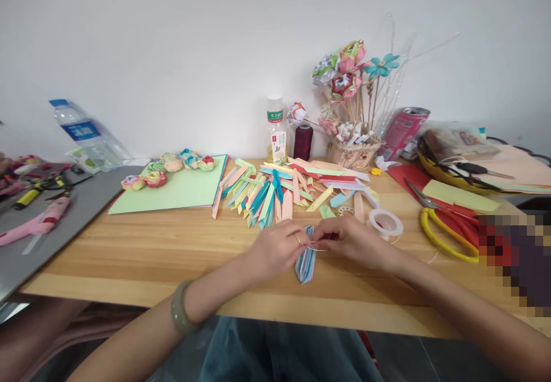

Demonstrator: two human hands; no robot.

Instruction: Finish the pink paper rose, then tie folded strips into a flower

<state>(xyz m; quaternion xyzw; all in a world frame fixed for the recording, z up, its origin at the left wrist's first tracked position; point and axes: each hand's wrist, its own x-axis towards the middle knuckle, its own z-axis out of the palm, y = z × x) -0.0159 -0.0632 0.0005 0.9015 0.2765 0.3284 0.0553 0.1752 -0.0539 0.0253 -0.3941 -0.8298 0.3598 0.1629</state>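
Note:
A bundle of folded blue and lilac paper strips [305,267] is held just above the front part of the wooden table. My left hand [278,248] is closed, pinching the bundle near its middle. Thin white thread [319,250] crosses the bundle there, and the closed fingers of my right hand [355,240] grip it; the fingertips are partly hidden. Beside my right hand lies a white spool [386,222], with a loose strand trailing near it. Beyond both hands spreads a heap of folded coloured paper strips [262,195].
Paper flowers [155,179] rest on green paper [189,190] at left. A bottle [276,132], dark thread cone [303,142] and flower basket [353,155] stand by the wall. Yellow-handled scissors [447,249] lie right, near a pink can [402,135]. A grey surface [92,198] adjoins the left.

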